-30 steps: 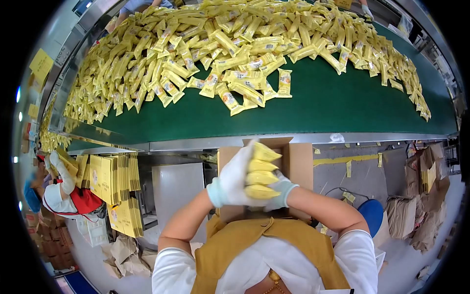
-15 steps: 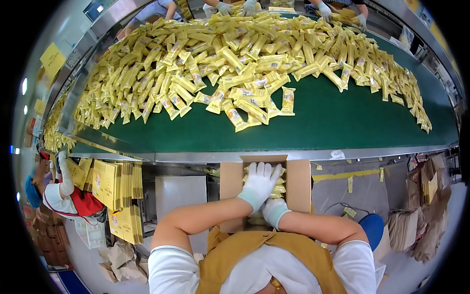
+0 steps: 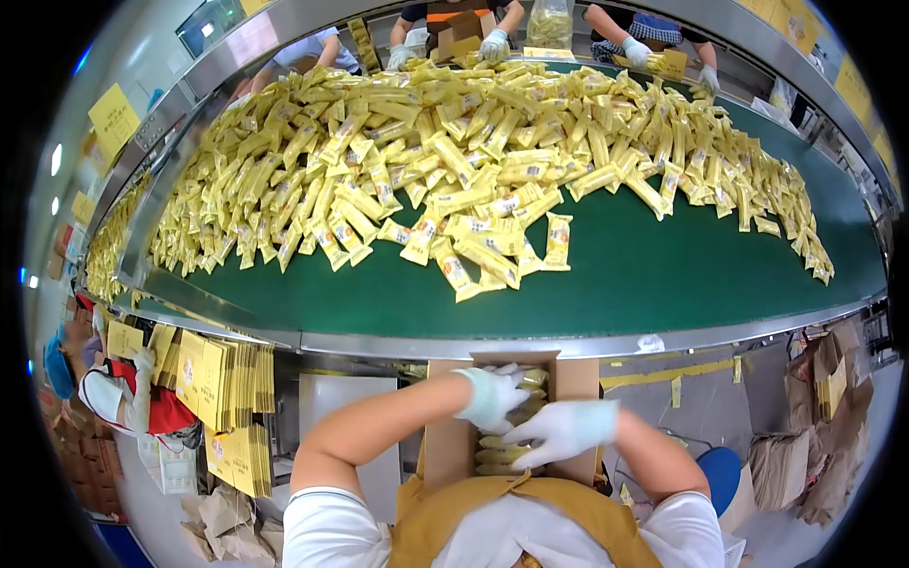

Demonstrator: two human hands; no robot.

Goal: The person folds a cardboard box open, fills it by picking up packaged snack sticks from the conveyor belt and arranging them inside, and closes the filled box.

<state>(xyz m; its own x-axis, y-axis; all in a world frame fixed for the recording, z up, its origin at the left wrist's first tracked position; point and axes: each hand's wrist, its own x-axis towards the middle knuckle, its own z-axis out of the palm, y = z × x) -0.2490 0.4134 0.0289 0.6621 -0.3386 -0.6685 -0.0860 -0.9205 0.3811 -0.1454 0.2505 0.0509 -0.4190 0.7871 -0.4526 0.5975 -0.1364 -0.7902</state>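
An open cardboard box (image 3: pixel 577 381) stands against the near edge of the green belt, with yellow packets (image 3: pixel 496 456) lying in rows inside. My left hand (image 3: pixel 492 398), in a white glove, reaches into the box's upper left part, fingers spread over the packets. Lower and to the right, my right hand (image 3: pixel 559 433), also gloved, lies over the packets with its fingers apart. Neither hand is closed round a packet. Beyond the box, a large heap of yellow wrapped packets (image 3: pixel 454 161) covers much of the green belt (image 3: pixel 625 284).
Gloved co-workers' hands (image 3: pixel 494 44) are at the belt's far side. On the left, a person in a red apron (image 3: pixel 173 409) stands beside stacked yellow cartons (image 3: pixel 241 459). A blue stool (image 3: pixel 720 476) and brown paper bags (image 3: pixel 781 454) are on the right.
The bundle of packets my hands held above the box is now out of them. Both hands have gone down into the box and moved apart. The view has tilted up, showing more of the co-workers.
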